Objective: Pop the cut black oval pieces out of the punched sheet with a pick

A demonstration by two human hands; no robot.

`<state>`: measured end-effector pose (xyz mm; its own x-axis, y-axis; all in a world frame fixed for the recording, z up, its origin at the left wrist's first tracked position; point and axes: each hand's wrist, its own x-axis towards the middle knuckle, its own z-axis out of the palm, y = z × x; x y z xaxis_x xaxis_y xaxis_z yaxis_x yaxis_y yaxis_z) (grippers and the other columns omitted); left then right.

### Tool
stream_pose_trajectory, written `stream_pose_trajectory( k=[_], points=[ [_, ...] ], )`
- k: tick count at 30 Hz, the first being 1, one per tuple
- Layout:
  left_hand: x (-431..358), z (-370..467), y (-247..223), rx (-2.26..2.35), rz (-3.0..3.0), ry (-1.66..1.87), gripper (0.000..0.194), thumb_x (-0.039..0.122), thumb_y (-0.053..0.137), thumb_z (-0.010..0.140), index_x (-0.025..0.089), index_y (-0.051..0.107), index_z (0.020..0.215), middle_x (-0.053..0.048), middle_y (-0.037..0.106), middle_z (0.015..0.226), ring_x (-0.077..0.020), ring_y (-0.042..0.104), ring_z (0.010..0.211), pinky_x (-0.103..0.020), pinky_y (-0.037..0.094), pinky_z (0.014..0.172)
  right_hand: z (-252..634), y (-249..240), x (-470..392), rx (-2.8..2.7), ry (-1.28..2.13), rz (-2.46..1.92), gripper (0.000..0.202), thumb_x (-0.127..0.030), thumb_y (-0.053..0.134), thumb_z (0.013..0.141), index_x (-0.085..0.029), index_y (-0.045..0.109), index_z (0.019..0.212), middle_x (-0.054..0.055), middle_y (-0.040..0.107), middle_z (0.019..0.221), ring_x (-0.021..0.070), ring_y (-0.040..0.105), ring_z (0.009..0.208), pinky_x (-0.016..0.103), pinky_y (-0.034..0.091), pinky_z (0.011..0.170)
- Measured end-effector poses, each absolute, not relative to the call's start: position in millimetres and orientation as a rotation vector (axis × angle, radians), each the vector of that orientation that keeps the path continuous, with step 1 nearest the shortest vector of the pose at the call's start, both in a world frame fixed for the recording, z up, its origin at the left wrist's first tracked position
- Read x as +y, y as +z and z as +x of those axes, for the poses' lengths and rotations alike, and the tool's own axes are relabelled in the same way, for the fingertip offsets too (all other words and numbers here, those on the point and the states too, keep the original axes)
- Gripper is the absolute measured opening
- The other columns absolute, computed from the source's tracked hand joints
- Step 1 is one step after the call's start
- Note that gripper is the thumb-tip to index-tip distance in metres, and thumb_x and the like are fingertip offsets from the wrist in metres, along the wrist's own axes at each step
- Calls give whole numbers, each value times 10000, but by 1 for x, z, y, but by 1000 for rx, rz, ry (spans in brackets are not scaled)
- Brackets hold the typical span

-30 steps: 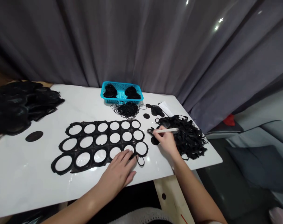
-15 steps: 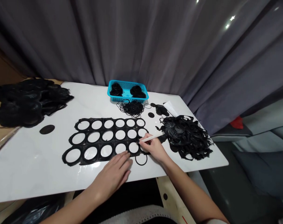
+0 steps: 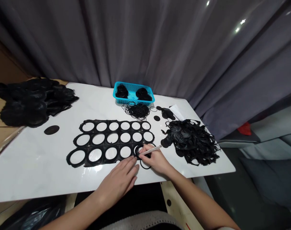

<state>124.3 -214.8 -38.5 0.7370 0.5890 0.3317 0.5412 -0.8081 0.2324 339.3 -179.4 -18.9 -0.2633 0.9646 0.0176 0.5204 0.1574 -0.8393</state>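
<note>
A black sheet (image 3: 104, 149) with rows of round holes lies flat on the white table. My left hand (image 3: 120, 175) rests palm down at the sheet's lower edge, fingers extended. A thin white stick-like tool (image 3: 152, 150) is pinched in my right hand (image 3: 155, 159), its tip at the lower right of the sheet. Thin black rings (image 3: 137, 150) bunch around that tip. Another black ring (image 3: 145, 165) lies partly under my right hand, at the table's near side.
Behind the sheet stand a blue basket (image 3: 133, 85) holding black bundles and a heap of thin rings (image 3: 138, 111). Black scraps (image 3: 193, 140) pile up at right, black sheets (image 3: 32, 102) at left. Black discs (image 3: 51, 129) and white paper (image 3: 176, 111) lie about.
My right hand and the tool have moved slightly left and down. Thin rings now show bunched at the tool's tip. The whole view has shifted a little.
</note>
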Motion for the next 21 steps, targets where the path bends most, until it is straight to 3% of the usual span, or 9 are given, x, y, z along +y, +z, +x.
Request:
stream_pose_trajectory(
  k=[17,21],
  points=[
    [-213,127,-33,932,2817,516,285,119,490,917,154,584,1184,-157,609,1290,-314,571,1238,-487,508,1023,336,-22,-186,-1902,852,-1400,145,-175,605,885,-222,552,758,12,682,855,200,606,865,348,451,839],
    [-212,128,-32,929,2804,515,302,116,490,920,165,573,1207,-142,599,1313,-308,534,1289,-485,493,1054,335,-30,-197,-2162,589,-1246,86,-145,551,913,-219,590,897,62,698,937,230,602,920,388,430,862]
  ],
)
